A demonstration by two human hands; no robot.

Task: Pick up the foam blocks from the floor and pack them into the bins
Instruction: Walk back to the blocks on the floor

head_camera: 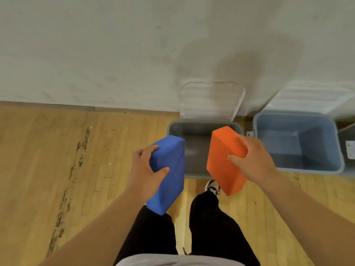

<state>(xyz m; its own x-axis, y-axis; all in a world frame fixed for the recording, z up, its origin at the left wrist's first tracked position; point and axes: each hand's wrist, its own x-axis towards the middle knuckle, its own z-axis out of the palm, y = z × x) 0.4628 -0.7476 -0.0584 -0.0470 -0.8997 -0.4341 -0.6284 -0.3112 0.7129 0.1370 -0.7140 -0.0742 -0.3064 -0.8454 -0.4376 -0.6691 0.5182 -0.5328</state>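
The grey bin and the blue bin to its right are seen open and apparently unfilled, so packing is judged barely begun. Over the grey bin's near edge, a plain rectangular blue block is gripped by the left hand, and a matching orange block by the right hand.

Two foam blocks are counted: one blue block at six o'clock of centre and one orange block at four o'clock. Two bins are seen whole: one grey bin at five o'clock and one blue bin at three o'clock. A sliver of a third container is cut off at the far three o'clock edge. Two pale lids are counted, one lid at twelve o'clock of the grey bin and a second lid at twelve o'clock of the blue bin. Two hands are counted, the left hand and the right hand, and one shoe.
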